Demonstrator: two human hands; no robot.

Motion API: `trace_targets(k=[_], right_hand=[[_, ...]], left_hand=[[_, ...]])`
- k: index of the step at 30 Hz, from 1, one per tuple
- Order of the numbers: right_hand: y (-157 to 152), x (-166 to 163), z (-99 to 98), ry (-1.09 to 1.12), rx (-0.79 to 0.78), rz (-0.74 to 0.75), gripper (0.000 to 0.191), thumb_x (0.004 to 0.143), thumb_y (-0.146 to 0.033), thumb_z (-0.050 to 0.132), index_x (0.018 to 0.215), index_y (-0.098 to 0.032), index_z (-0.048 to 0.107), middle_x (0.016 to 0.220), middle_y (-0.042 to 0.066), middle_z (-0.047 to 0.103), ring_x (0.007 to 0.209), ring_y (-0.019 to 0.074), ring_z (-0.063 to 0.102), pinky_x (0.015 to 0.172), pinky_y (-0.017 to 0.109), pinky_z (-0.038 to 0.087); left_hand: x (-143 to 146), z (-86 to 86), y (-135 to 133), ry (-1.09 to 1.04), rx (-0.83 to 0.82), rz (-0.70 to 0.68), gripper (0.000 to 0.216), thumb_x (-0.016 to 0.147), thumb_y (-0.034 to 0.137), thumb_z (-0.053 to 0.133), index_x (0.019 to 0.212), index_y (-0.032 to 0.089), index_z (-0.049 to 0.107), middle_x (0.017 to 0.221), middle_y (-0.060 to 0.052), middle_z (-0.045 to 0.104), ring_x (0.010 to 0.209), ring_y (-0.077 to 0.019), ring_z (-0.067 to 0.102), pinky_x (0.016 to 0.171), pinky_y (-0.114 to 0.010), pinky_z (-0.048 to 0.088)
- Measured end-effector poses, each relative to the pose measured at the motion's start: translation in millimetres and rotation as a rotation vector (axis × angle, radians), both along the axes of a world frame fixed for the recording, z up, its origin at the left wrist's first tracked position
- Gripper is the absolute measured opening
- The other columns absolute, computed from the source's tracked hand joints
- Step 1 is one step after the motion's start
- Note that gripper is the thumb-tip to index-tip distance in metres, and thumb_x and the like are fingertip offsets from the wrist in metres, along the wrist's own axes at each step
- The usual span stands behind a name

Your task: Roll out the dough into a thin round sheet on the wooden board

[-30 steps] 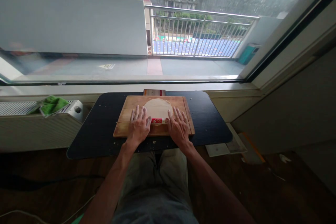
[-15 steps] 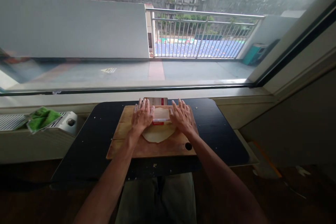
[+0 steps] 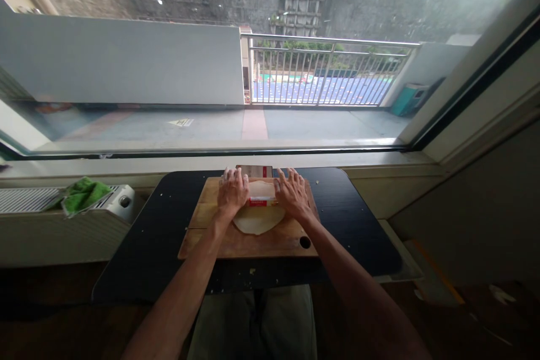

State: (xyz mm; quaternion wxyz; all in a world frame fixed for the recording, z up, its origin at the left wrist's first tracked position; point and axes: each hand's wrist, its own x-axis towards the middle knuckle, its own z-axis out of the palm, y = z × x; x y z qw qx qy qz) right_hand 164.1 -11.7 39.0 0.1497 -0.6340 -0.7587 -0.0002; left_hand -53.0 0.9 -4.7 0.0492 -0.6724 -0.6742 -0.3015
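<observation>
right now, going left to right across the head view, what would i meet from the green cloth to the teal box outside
green cloth → radiator knob → left hand → red-labelled roller → right hand → teal box beyond the window

A flat sheet of dough [image 3: 258, 221] is spread on a wooden board [image 3: 202, 211], which is carried by a black desk [image 3: 147, 242]. Across the dough a roller [image 3: 258, 202] with a red-and-white label is laid, its ends covered by the left hand [image 3: 234, 188] and the right hand [image 3: 292, 192]; whether it is gripped or only pressed cannot quite be made out. At the left, a green cloth [image 3: 85, 193] is draped on a radiator [image 3: 59, 239]. Outside, a metal railing [image 3: 325, 76] is seen.
</observation>
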Motion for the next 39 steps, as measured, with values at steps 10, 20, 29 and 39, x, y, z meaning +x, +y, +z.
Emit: trace_targets(k=[10, 20, 29, 39], right_hand=[[-107, 7, -21.1, -0.039, 0.044, 0.077, 0.065, 0.122, -0.035, 0.028, 0.176, -0.004, 0.045, 0.180, 0.022, 0.048, 0.171, 0.0342, 0.040, 0.141, 0.054, 0.027], [-145, 7, -20.5, -0.032, 0.026, 0.038, 0.063, 0.123, -0.039, 0.031, 0.177, -0.010, 0.047, 0.181, 0.020, 0.047, 0.173, 0.0312, 0.037, 0.142, 0.053, 0.026], [-69, 4, -7.8, -0.060, 0.013, 0.046, 0.067, 0.123, -0.041, 0.029, 0.184, -0.013, 0.032, 0.186, 0.020, 0.038, 0.177, 0.0350, 0.028, 0.143, 0.058, 0.019], [36, -7, 8.6, 0.075, -0.169, -0.036, 0.069, 0.124, -0.049, 0.021, 0.188, -0.024, 0.019, 0.186, 0.017, 0.041, 0.173, 0.0350, 0.035, 0.138, 0.058, 0.029]], left_hand=[[14, -1.5, -122, 0.083, -0.057, 0.001, 0.060, 0.114, 0.035, 0.032, 0.143, 0.006, 0.076, 0.159, -0.023, 0.070, 0.162, -0.0407, 0.055, 0.139, -0.064, 0.035], [8, 2.6, -156, 0.085, -0.060, -0.066, 0.065, 0.115, 0.039, 0.031, 0.161, 0.006, 0.063, 0.170, -0.021, 0.060, 0.167, -0.0370, 0.049, 0.143, -0.061, 0.030], [2, 12.4, -80, 0.073, -0.124, -0.054, 0.059, 0.112, 0.039, 0.038, 0.159, 0.019, 0.068, 0.171, -0.017, 0.061, 0.173, -0.0392, 0.037, 0.140, -0.066, 0.033], [-1, 2.3, 15, 0.055, -0.092, 0.022, 0.062, 0.112, 0.039, 0.041, 0.162, 0.010, 0.063, 0.171, -0.024, 0.060, 0.170, -0.0419, 0.043, 0.138, -0.069, 0.035]])
